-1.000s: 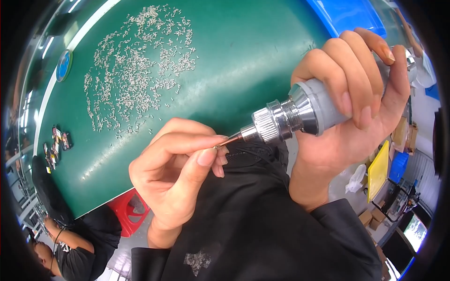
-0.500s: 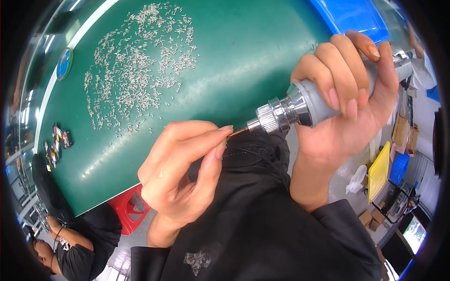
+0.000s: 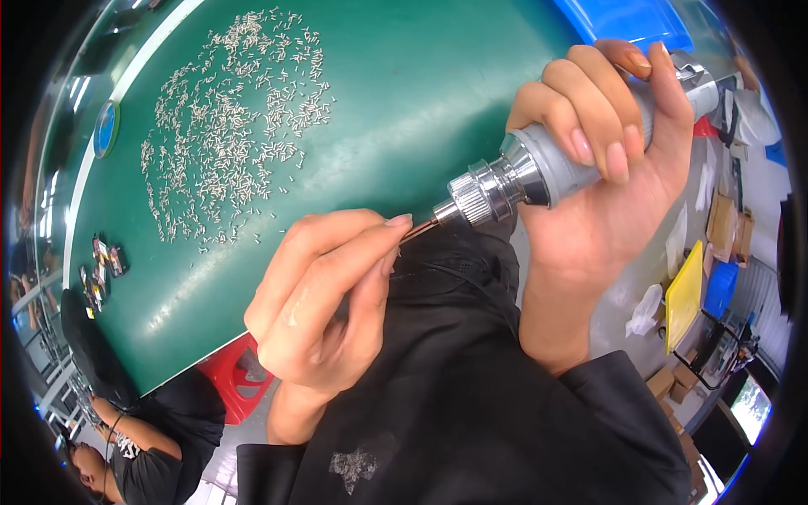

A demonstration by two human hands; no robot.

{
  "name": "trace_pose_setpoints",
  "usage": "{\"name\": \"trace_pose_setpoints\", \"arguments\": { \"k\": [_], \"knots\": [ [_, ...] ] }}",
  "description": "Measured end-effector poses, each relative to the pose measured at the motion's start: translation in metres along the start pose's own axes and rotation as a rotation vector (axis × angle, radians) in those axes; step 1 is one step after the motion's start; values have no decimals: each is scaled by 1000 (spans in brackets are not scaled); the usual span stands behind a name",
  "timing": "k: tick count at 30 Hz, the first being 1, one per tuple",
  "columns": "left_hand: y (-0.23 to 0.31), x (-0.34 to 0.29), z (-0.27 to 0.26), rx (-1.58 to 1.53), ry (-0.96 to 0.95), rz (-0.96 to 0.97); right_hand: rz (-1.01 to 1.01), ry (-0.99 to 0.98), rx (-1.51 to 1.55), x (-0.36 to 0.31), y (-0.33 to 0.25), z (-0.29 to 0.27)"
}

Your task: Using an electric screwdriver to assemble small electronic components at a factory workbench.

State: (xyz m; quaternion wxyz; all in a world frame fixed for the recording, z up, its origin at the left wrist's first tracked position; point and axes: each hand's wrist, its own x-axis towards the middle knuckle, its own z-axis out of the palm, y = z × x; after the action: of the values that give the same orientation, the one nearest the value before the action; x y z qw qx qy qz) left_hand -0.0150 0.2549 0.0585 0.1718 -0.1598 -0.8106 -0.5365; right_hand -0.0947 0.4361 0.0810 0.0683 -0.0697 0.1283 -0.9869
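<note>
My right hand (image 3: 602,181) is wrapped round the grey body of an electric screwdriver (image 3: 492,192) with a shiny silver, ribbed nose. The tool lies aslant, its nose pointing down and left. Its thin copper-coloured bit (image 3: 425,227) reaches the fingertips of my left hand (image 3: 324,295). Thumb and forefinger there are pinched together at the bit's tip; whatever small piece sits between them is hidden. Beyond my left hand, a great many small silvery pins or screws (image 3: 227,143) lie scattered over the green tabletop (image 3: 396,109).
A blue tray (image 3: 627,21) stands at the far right. On the left are a round blue-lidded container (image 3: 105,128) and a heap of small dark parts (image 3: 103,268). Below the table edge stand a red stool (image 3: 240,383) and a seated person in black (image 3: 151,463).
The whole view has shifted slightly, so the table and scattered pins sit further left. Both hands and the screwdriver also appear a little further left and higher, with their grips unchanged.
</note>
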Motion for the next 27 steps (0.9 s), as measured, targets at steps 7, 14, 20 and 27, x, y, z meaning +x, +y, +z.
{"name": "trace_pose_setpoints", "arguments": {
  "k": [7, 14, 20, 27],
  "knots": [
    [-6, 9, -4, -70, -23, -40, 62, -222, -116, 22, -16, -30],
    [-1, 27, -47, 61, 50, -73, -128, 158, -8, 10, 8, 0],
    [-55, 123, -112, 582, 27, 46, -182, 291, -22, 1, -6, -12],
    [-147, 229, -157, 1029, 15, -340, -119, 253, -1, 1, -8, -14]
  ]
}}
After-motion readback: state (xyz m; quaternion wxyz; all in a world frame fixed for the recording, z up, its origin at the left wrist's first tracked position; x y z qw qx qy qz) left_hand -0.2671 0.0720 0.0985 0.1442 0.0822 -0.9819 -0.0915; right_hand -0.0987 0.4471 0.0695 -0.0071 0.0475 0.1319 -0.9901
